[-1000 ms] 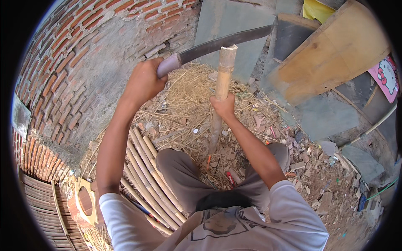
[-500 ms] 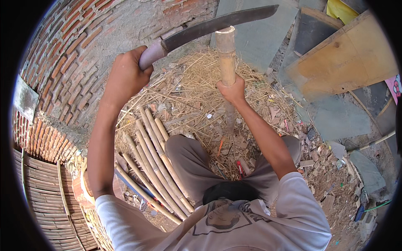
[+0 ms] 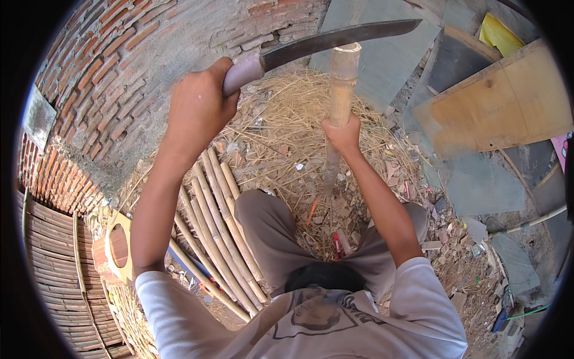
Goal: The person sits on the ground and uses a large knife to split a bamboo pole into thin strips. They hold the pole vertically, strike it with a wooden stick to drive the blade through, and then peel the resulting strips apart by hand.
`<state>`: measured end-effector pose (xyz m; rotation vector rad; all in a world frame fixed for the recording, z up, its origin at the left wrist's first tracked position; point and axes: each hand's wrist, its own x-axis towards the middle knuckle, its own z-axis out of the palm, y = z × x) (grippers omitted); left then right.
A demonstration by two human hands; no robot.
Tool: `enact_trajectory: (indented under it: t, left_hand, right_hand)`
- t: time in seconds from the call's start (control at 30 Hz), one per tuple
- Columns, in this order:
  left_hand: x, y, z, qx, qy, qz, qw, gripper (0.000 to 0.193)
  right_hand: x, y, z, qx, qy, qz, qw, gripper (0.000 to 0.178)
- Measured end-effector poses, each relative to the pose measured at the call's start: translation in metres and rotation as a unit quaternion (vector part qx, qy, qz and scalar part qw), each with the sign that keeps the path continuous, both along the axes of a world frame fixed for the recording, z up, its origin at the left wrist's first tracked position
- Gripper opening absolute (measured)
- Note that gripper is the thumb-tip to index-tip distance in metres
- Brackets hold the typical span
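My left hand (image 3: 202, 107) is closed round the pale purple handle of a machete (image 3: 341, 37). Its long dark blade points right and passes just over the top rim of an upright bamboo pole (image 3: 344, 81); whether it touches the rim I cannot tell. My right hand (image 3: 343, 134) wraps round that pole below the blade. The pole's lower part runs down toward the littered ground in front of my knees.
Several cut bamboo poles (image 3: 218, 239) lie by my left knee. Straw and shavings (image 3: 287, 102) cover rubble ahead. A brick wall (image 3: 113, 78) rises at the left, a bamboo slat panel (image 3: 63, 281) below it. Brown board (image 3: 496, 99) and grey sheets (image 3: 484, 179) lie right.
In the picture, the machete, both hands and the bamboo pole have shifted slightly right, along with some of the background. Both grips stay the same, and the blade remains over the pole's top.
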<state>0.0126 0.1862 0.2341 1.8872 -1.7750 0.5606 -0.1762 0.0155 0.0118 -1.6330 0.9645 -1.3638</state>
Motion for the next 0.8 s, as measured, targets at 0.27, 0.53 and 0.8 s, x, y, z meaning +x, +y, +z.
enact_trajectory:
  t: [0.27, 0.53, 0.8]
  left_hand:
    - [-0.010, -0.010, -0.014, -0.027, 0.042, -0.027, 0.998, 0.014]
    - [-0.028, -0.003, 0.002, 0.001, -0.010, -0.055, 0.998, 0.027]
    - [-0.025, -0.011, -0.011, -0.019, 0.008, -0.074, 0.997, 0.034]
  right_hand:
    - [-0.006, -0.027, -0.018, 0.004, -0.022, 0.055, 0.998, 0.017]
    - [-0.014, -0.035, -0.011, 0.005, -0.042, 0.094, 0.995, 0.013]
    - [-0.010, -0.039, -0.011, -0.008, -0.038, 0.098, 0.994, 0.010]
